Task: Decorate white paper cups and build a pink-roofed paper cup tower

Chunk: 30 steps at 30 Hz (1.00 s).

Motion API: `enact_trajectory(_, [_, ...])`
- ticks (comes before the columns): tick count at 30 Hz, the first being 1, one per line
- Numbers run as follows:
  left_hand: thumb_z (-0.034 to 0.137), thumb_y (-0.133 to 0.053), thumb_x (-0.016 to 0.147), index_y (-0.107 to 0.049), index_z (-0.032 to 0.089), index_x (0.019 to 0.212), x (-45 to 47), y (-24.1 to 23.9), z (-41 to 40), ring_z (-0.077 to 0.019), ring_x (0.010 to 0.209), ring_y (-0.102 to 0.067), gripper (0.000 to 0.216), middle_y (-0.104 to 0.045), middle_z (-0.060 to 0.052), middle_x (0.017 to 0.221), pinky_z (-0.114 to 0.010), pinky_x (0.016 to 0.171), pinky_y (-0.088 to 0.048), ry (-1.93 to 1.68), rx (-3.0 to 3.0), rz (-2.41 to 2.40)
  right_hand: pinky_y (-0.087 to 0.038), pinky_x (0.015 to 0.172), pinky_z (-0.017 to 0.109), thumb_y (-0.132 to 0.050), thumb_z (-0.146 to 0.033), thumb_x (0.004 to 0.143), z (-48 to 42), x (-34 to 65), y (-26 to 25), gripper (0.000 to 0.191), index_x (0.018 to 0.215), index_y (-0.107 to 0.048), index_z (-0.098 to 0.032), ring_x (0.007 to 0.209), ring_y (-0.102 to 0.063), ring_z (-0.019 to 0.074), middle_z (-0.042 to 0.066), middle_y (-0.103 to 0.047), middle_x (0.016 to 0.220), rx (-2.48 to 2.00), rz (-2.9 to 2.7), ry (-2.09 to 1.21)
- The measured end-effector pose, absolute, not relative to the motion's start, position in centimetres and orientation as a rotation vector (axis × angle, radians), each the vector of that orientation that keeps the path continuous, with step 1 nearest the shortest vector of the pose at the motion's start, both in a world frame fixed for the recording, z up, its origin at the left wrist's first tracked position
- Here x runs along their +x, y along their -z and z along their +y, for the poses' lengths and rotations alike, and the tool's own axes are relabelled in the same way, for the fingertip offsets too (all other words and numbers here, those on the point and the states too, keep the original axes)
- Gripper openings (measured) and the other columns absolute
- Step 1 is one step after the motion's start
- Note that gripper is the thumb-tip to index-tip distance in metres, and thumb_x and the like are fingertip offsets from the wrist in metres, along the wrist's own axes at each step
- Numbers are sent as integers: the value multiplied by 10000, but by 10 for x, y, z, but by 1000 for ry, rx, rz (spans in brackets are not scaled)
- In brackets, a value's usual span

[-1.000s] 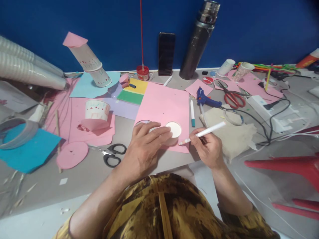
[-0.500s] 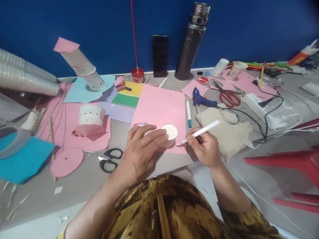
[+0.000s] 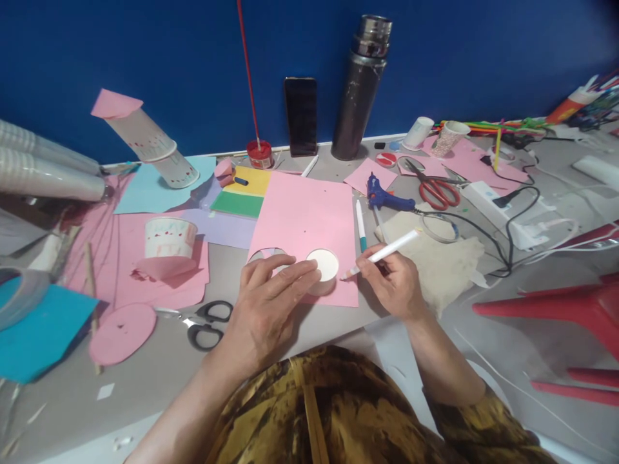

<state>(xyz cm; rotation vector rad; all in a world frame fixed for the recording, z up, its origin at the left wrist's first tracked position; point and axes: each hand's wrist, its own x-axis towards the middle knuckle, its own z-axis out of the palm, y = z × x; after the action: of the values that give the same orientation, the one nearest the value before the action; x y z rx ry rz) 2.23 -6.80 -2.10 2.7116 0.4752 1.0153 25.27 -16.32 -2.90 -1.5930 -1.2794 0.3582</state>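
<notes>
My left hand [image 3: 271,290] lies over a round white paper cup [image 3: 324,264], its fingertips pressing the near left side; the thumb is hidden. The cup stands on a pink sheet [image 3: 304,206], near the edge closest to me. My right hand [image 3: 394,280] is closed around a white marker [image 3: 394,247], whose pinkish tip points at the sheet just right of the cup. Whether the tip touches the sheet I cannot tell. Left of the cup, a round cut-out [image 3: 267,253] shows in the sheet, partly under my left fingers. A teal-tipped marker [image 3: 362,225] lies beside the sheet.
Black-handled scissors [image 3: 207,322] and a pink paper disc [image 3: 123,332] lie to the left. A decorated cup [image 3: 170,238] and a stacked cup tower [image 3: 149,145] stand farther back. On the right are a blue glue gun [image 3: 387,196], red-handled scissors [image 3: 439,193] and a power strip [image 3: 507,212].
The camera view has shifted slightly, moving most things left and down. The marker tip has moved a little along the cup's right side, away from me. Both hands keep their hold.
</notes>
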Motion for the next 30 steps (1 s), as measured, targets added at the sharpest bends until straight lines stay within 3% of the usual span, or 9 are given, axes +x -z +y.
enact_trajectory(4, [-29,-507,917,-648,209,1287,21,21,-69,-256,1035,-589,462,-756,-70,1286,-429,872,-468,-1004,2724,481,-526,520,228,-648,-334,964,-162,256,26,141,876,-649,-224,539,-714,153,-5,-753,642,-1587,-1267,-363])
enact_trajectory(9, [-29,-529,915,-647,189,1316,19,21,-69,-250,994,-581,471,-741,-93,1312,-418,884,-490,-976,2684,465,-540,549,223,-653,-295,968,-164,257,21,121,867,-650,-229,583,-743,153,-8,-780,680,-1595,-1297,-462])
enact_trajectory(13, [-30,-529,921,-648,202,1325,19,20,-69,-247,985,-580,480,-733,-81,1330,-419,896,-494,-961,2655,486,-549,577,238,-642,-281,967,-164,257,24,115,865,-656,-229,632,-763,168,4,-803,710,-1600,-1284,-561])
enact_trajectory(19, [-23,-545,920,-652,184,1303,17,17,-67,-246,983,-590,448,-746,-98,1299,-409,871,-504,-935,2690,456,-534,548,258,-652,-296,955,-161,259,25,122,854,-649,-226,503,-694,150,11,-804,703,-1635,-1261,-577])
enact_trajectory(25, [-14,-546,922,-654,194,1330,17,21,-67,-249,992,-592,470,-735,-98,1326,-417,881,-503,-965,2664,467,-575,597,254,-648,-301,953,-154,261,24,118,856,-657,-233,673,-791,193,14,-802,705,-1596,-1244,-562])
enact_trajectory(30, [-28,-541,919,-668,181,1295,18,16,-66,-236,967,-603,448,-754,-103,1282,-389,864,-504,-951,2656,455,-539,541,253,-673,-306,939,-148,263,26,121,850,-681,-225,655,-775,193,28,-804,710,-1635,-1236,-541])
